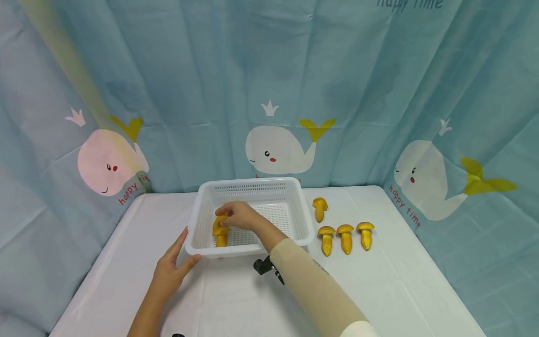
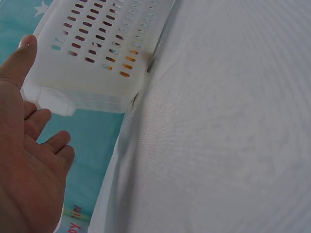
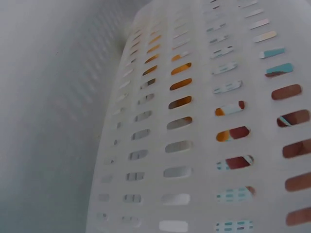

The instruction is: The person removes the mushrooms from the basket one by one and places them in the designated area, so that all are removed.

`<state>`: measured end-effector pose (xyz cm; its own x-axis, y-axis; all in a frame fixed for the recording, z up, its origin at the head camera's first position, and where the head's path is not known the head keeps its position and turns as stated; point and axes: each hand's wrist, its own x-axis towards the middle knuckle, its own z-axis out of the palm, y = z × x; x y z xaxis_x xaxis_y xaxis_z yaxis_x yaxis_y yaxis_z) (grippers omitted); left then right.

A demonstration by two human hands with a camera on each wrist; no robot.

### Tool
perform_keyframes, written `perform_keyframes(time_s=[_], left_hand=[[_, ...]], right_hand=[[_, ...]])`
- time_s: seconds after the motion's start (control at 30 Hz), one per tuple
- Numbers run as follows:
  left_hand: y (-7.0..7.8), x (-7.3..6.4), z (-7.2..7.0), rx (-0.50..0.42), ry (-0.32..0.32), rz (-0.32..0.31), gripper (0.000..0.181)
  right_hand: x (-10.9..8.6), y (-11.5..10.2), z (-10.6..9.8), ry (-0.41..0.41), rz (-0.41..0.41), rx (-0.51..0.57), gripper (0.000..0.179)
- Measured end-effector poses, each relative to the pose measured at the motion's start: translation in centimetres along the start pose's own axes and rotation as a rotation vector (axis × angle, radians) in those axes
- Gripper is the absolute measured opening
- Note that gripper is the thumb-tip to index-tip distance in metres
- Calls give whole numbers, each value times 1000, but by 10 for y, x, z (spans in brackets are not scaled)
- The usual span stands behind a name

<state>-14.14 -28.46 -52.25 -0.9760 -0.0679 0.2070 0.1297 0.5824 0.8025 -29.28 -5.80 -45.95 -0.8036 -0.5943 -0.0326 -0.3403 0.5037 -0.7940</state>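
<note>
A white perforated plastic basket (image 1: 252, 252) stands on the table. Inside its left end, my right hand (image 1: 239, 215) reaches down, fingertips pinching a yellow toy mushroom (image 1: 218, 225). Another yellow mushroom (image 1: 221, 241) lies just in front of it, partly covered by its cap. My left hand (image 1: 169, 271) touches the basket's near left corner, thumb and fingers spread to either side. In the left wrist view, that hand (image 2: 29, 141) is beside the basket's end wall (image 2: 82, 73). The right wrist view shows just the slotted wall (image 3: 194, 136), with bits of orange and skin through the slots.
Right of the basket lie several more yellow mushrooms (image 1: 346, 239), one (image 1: 320, 209) farther back. A small black object (image 1: 263, 265) shows below my right forearm. Another dark object (image 1: 178, 335) is at the near edge. A whale-print curtain (image 1: 202, 93) hangs behind the table.
</note>
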Motion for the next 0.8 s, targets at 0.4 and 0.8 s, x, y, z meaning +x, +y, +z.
perform_keyframes(time_s=[0.4, 0.8], left_hand=[[0, 0, 0, -4, 1, 12, 88], [2, 0, -1, -21, -9, -8, 87]], right_hand=[[0, 4, 3, -76, 69, -47, 36], [2, 7, 4, -145, 79, -107, 36]])
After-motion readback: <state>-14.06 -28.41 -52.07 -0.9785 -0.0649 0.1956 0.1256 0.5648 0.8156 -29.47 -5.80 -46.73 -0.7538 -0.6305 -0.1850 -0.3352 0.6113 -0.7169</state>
